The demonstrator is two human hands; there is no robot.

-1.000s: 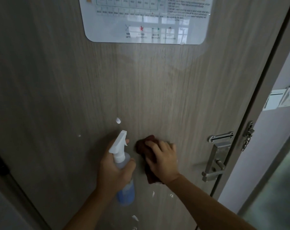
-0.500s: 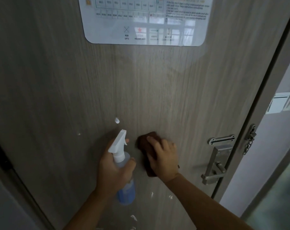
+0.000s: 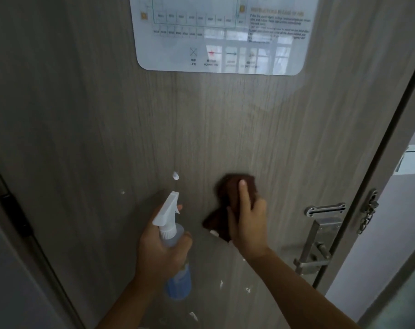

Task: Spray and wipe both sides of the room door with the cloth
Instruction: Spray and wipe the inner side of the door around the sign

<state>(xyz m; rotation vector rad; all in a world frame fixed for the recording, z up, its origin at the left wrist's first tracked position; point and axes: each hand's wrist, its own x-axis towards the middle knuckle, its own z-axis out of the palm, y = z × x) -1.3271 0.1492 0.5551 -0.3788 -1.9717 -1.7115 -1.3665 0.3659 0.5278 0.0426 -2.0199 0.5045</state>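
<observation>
Right hand (image 3: pixel 248 223) presses the brown cloth (image 3: pixel 227 200) flat-fingered on the door (image 3: pixel 225 127), now higher and nearer the handle (image 3: pixel 314 248) than a second ago, so wiping proceeds across this side, while left hand (image 3: pixel 163 255) grips the bottle (image 3: pixel 174 243), idle

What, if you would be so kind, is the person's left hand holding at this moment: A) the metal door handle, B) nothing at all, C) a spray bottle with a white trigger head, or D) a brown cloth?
C: the left hand grips the spray bottle by its neck, while the right hand presses the brown cloth against the door.
</observation>
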